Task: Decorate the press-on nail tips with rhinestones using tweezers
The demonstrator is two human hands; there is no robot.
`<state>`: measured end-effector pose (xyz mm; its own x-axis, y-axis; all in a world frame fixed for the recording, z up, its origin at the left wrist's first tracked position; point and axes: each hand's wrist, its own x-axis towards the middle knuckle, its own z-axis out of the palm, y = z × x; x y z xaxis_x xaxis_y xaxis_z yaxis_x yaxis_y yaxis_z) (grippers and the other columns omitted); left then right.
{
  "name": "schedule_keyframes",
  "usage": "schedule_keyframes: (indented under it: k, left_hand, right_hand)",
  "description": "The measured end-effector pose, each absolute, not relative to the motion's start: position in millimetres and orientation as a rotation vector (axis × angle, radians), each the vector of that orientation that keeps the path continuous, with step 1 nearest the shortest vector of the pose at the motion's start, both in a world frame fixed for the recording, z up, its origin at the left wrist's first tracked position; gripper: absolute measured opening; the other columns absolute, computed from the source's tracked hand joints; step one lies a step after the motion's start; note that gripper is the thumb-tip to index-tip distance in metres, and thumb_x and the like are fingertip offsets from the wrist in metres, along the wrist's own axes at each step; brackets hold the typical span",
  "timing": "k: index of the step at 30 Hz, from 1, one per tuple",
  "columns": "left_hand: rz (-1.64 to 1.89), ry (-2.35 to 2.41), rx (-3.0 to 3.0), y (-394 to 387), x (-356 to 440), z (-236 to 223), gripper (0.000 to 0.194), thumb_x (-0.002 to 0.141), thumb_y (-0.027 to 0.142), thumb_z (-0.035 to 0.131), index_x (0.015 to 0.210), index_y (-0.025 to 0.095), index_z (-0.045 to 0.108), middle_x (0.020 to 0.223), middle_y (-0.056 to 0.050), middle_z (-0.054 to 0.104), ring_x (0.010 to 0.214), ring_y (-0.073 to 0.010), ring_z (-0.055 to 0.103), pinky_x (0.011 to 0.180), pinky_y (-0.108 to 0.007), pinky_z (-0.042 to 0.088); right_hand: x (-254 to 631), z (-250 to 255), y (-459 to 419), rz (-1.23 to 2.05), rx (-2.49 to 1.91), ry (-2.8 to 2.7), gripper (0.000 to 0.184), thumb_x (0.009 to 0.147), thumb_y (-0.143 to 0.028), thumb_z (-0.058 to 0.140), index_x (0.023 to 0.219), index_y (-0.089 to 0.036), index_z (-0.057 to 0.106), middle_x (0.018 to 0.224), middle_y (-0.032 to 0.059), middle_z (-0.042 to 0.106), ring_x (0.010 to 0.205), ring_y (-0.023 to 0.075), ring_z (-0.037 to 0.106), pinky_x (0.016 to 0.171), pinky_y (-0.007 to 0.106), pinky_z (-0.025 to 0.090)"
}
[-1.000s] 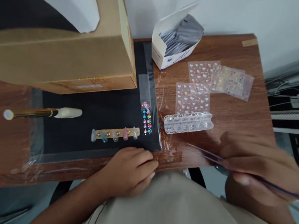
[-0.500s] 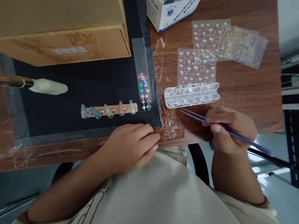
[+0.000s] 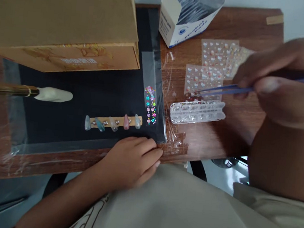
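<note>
My right hand (image 3: 277, 80) is closed on purple tweezers (image 3: 225, 89). Their tips point left over the lower edge of a clear sticker sheet (image 3: 191, 74), just above the case; whether they pinch anything is too small to tell. Below them lies a clear compartment case (image 3: 197, 112) with small shiny pieces in it. My left hand (image 3: 133, 159) rests at the table's front edge, fingers curled together, holding nothing visible. Just beyond it, a wooden strip (image 3: 106, 121) bears several false nails (image 3: 113, 123) in pale, blue-green and pink. Colourful flower gems (image 3: 150, 108) sit on a clear strip to its right.
A large cardboard box (image 3: 69, 18) stands at the back left on the black mat (image 3: 76, 80). A gold-handled, white-tipped object (image 3: 53, 95) reaches in from the left. An open alcohol pads box (image 3: 187, 32) and another sticker sheet (image 3: 218, 50) are behind the case.
My right hand has moved up and away from the table's front edge, carrying the tweezers from beside the case to over the sticker sheet. The view has shifted slightly; my left hand stays put.
</note>
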<state>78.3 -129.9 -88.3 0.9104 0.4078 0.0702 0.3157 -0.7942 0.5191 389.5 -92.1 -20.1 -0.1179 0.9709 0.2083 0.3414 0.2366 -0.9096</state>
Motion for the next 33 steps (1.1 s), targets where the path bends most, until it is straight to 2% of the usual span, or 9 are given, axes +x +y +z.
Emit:
schedule_keyframes:
  k: [5,10,16,22,27,30,33]
  left_hand:
    - [0.258,0.504,2.505,-128.7,76.3,-84.5,0.018,0.095,0.025,0.050,0.100,0.018,0.066,0.085,-0.001,0.066,0.070,-0.0186,0.060,0.059,-0.035,0.050]
    - [0.248,0.515,2.458,-127.4,75.8,-82.6,0.021,0.094,0.023,0.048,0.107,0.017,0.064,0.089,-0.001,0.067,0.069,-0.0186,0.062,0.056,-0.037,0.053]
    - [0.248,0.551,2.485,-128.9,78.8,-81.4,0.031,0.096,0.022,0.044,0.122,0.014,0.061,0.110,-0.005,0.072,0.079,-0.0193,0.069,0.057,-0.037,0.059]
    - [0.172,0.658,2.569,-131.1,90.9,-74.7,0.038,0.096,0.023,0.045,0.130,0.011,0.057,0.129,-0.009,0.068,0.087,-0.0202,0.071,0.062,-0.038,0.063]
    - [0.105,0.702,2.625,-133.0,103.7,-73.8,0.043,0.094,0.023,0.049,0.134,0.009,0.054,0.136,-0.012,0.064,0.082,-0.0194,0.072,0.060,-0.036,0.063]
    - [0.093,0.787,2.655,-135.3,109.9,-75.2,0.045,0.091,0.024,0.053,0.135,0.015,0.052,0.131,-0.012,0.065,0.073,-0.0187,0.071,0.053,-0.035,0.060]
    - [0.128,0.872,2.679,-136.7,114.5,-76.0,0.043,0.092,0.025,0.052,0.133,0.015,0.052,0.113,-0.010,0.067,0.069,-0.0180,0.069,0.049,-0.032,0.056]
  right_hand:
    - [376.5,-25.1,-46.3,1.124,-1.146,-2.043,0.017,0.092,-0.029,0.065,0.080,-0.018,0.067,0.066,-0.0014,0.064,0.059,0.0093,0.058,0.052,0.024,0.043]
    - [386.2,-43.7,-30.9,1.188,-0.941,-2.193,0.014,0.096,-0.024,0.059,0.084,-0.019,0.064,0.069,-0.0014,0.066,0.060,0.0089,0.061,0.052,0.020,0.047]
    - [390.3,-58.3,-33.1,1.227,-0.950,-2.149,0.017,0.096,-0.028,0.060,0.083,-0.019,0.064,0.070,-0.0004,0.067,0.059,0.0094,0.062,0.049,0.020,0.045]
    - [389.6,-66.0,-32.3,1.263,-0.847,-2.153,0.016,0.097,-0.025,0.059,0.083,-0.018,0.064,0.068,-0.0018,0.063,0.057,0.0072,0.058,0.050,0.017,0.044]
    - [387.4,-67.9,-29.1,1.248,-0.812,-2.164,0.015,0.094,-0.024,0.061,0.082,-0.017,0.064,0.069,-0.0033,0.063,0.058,0.0060,0.058,0.050,0.015,0.045]
    - [387.4,-66.6,-29.6,1.233,-0.796,-2.164,0.016,0.093,-0.024,0.061,0.080,-0.016,0.065,0.070,-0.0042,0.064,0.059,0.0054,0.058,0.051,0.015,0.044]
    - [389.6,-62.1,-33.2,1.212,-0.865,-2.165,0.019,0.094,-0.028,0.061,0.080,-0.016,0.065,0.070,-0.0046,0.065,0.061,0.0062,0.060,0.052,0.016,0.044]
